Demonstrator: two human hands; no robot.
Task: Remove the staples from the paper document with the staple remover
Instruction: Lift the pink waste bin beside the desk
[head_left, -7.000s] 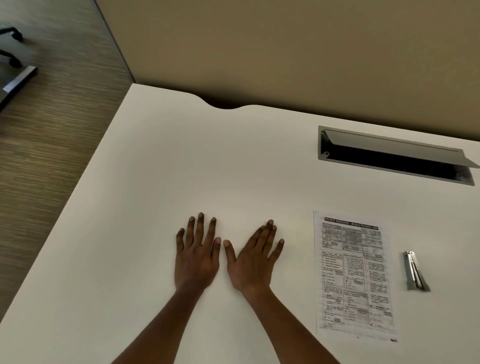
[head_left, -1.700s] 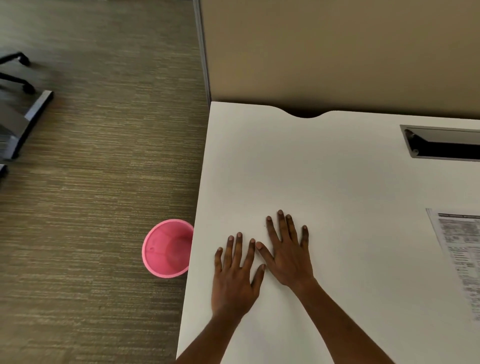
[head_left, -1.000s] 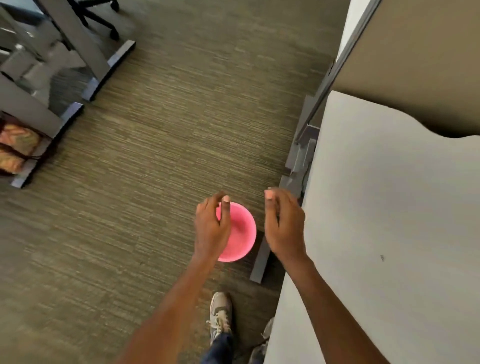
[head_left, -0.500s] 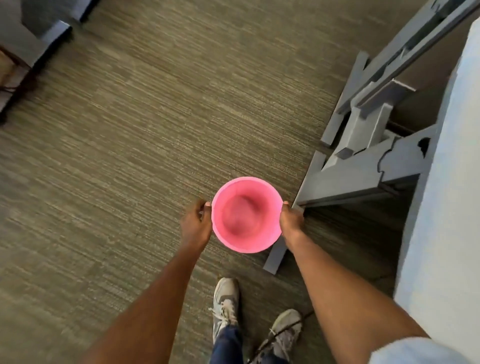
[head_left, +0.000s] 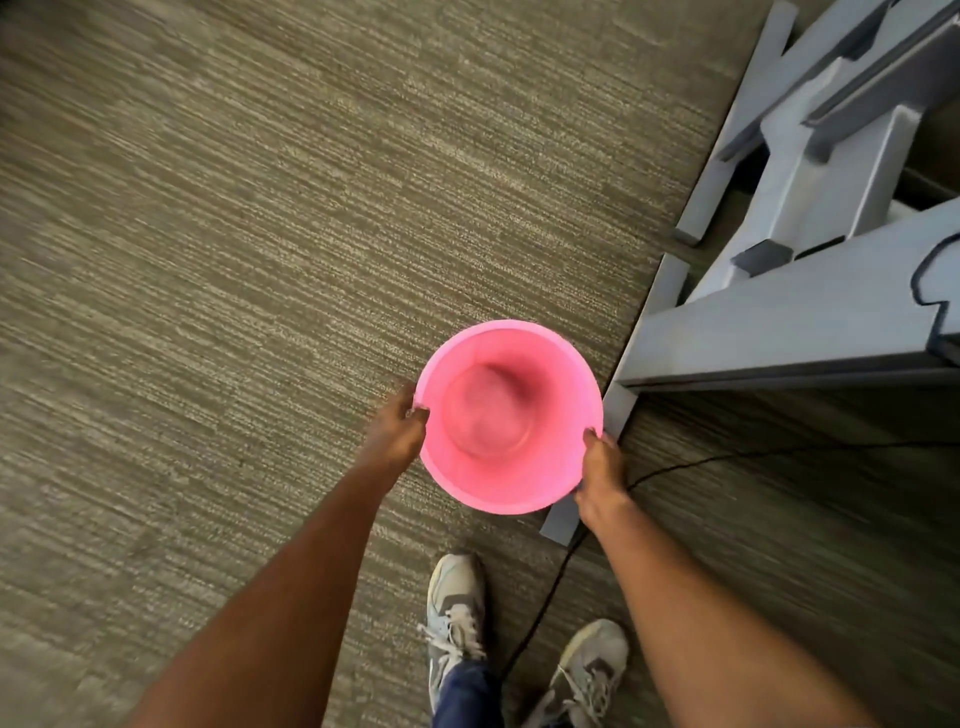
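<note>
Grey-brown striped carpet (head_left: 208, 260) fills most of what I see below me. At the upper right stands the grey metal frame of a desk (head_left: 810, 322), and one of its long foot bars runs down towards my feet. My two bare forearms reach in from the bottom edge. Between them is a round pink bucket (head_left: 498, 499), mouth up, just beside the foot bar and covering part of it. I cannot tell whether it stands on the carpet or is off it. My grey shoes are below it, the left shoe (head_left: 457, 597) ahead of the right shoe (head_left: 592, 660). My left hand (head_left: 397, 434) grips the bucket's left rim, thumb hooked over the edge and fingers curled against the outer wall. My right hand (head_left: 602, 475) grips the right rim the same way. A thin black cable (head_left: 675, 467) runs across the carpet from the right and passes between my shoes. The paper and the staple remover lie outside this view, so I cannot tell where they are
</note>
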